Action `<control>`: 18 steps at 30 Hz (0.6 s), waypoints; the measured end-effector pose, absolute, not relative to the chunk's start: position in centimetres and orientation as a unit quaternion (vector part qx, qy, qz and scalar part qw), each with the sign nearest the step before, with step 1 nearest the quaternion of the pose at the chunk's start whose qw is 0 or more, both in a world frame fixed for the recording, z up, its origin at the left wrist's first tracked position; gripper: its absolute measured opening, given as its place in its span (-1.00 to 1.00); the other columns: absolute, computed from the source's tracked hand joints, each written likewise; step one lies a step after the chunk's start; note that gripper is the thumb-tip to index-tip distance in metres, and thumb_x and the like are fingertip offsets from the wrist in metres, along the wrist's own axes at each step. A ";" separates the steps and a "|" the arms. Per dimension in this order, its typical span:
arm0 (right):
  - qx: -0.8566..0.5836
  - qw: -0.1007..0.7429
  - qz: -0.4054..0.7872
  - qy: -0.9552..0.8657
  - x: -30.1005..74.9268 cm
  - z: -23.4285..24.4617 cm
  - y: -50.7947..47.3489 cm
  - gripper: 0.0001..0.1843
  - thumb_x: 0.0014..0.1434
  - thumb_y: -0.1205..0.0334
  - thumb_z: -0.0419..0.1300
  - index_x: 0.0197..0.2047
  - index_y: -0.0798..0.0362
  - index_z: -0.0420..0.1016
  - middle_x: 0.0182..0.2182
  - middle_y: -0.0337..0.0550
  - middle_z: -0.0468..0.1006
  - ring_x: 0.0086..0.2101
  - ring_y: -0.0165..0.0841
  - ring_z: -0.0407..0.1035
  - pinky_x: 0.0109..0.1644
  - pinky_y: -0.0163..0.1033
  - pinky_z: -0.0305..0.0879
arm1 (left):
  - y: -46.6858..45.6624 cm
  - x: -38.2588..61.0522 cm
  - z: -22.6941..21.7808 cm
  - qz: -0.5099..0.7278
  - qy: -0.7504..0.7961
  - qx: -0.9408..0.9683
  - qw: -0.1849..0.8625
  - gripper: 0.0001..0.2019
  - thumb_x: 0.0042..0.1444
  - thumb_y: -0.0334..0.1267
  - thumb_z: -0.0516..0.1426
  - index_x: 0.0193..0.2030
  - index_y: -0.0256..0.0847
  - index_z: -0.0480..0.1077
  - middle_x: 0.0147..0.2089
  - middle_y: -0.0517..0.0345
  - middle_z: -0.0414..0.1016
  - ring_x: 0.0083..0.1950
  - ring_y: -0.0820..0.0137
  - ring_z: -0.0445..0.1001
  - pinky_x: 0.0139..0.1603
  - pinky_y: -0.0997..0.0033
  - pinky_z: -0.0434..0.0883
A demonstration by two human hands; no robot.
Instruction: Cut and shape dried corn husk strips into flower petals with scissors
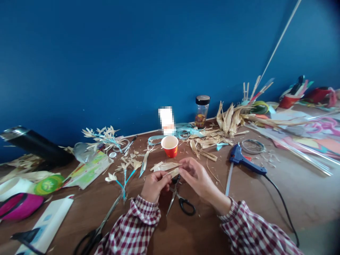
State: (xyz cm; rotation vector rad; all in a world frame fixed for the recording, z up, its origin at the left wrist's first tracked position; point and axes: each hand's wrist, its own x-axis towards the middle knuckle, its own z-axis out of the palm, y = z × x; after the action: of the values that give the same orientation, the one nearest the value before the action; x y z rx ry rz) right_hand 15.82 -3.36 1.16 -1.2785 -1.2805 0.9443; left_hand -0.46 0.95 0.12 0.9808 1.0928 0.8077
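Note:
Between my two hands is a pale strip of dried corn husk (173, 173). My left hand (157, 184) pinches its near left end between thumb and fingers. At the other end, the fingertips of my right hand (196, 176) close on the husk. A pair of black-handled scissors (187, 206) lies under and just in front of my hands, partly hidden by them. More husk pieces (166, 166) rest right behind my fingers. Beyond these stands a red and white paper cup (170, 147). Husk flowers on blue stems (124, 179) lie left of my left hand.
A blue glue gun (247, 161) with a black cord lies at right. Larger scissors (98, 230), a power strip (47, 226) and a black bottle (39, 145) are at left. A lidded jar (202, 111) and a husk bundle (230, 118) stand near the blue wall.

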 end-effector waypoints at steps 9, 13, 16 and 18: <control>-0.473 0.570 0.492 -0.459 15.7 0.1 -2.8 -0.69 0.08 0.15 0.19 -0.16 0.04 0.20 -0.52 -0.38 0.32 -0.52 -0.49 0.23 -0.48 -0.37 0.13 | 0.6 -0.6 0.4 0.304 0.450 0.457 0.705 -0.73 -0.24 -0.13 0.34 -0.47 -0.28 0.47 -0.55 0.18 0.47 -0.59 0.54 0.37 -0.58 0.58 0.37; -0.495 0.571 0.443 -0.483 15.5 0.5 -3.0 -0.70 0.11 0.21 0.14 -0.11 0.02 0.16 -0.49 -0.35 0.35 -0.47 -0.45 0.28 -0.42 -0.34 0.19 | 0.7 -0.7 0.4 0.280 0.424 0.495 0.705 -0.74 -0.23 -0.16 0.34 -0.41 -0.27 0.49 -0.52 0.20 0.43 -0.50 0.50 0.38 -0.56 0.56 0.40; -0.526 0.538 0.402 -0.522 15.5 0.8 -3.3 -0.70 0.11 0.26 0.12 -0.08 0.02 0.16 -0.48 -0.33 0.37 -0.45 -0.42 0.30 -0.39 -0.32 0.20 | 0.8 -0.8 0.4 0.276 0.414 0.504 0.706 -0.72 -0.17 -0.16 0.31 -0.31 -0.25 0.50 -0.40 0.15 0.47 -0.43 0.47 0.41 -0.51 0.52 0.42; -0.544 0.515 0.378 -0.543 15.4 1.0 -3.5 -0.69 0.10 0.29 0.12 -0.08 0.02 0.16 -0.49 -0.34 0.38 -0.47 -0.42 0.30 -0.40 -0.32 0.19 | 0.9 -0.9 0.4 0.270 0.424 0.524 0.687 -0.74 -0.17 -0.17 0.31 -0.34 -0.28 0.50 -0.43 0.15 0.47 -0.48 0.50 0.39 -0.52 0.54 0.39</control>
State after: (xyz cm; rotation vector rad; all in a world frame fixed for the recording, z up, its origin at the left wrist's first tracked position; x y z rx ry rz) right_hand 15.41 -3.45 1.03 -1.3079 -1.3043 0.9090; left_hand -0.95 0.87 0.41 1.1726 0.9494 0.6049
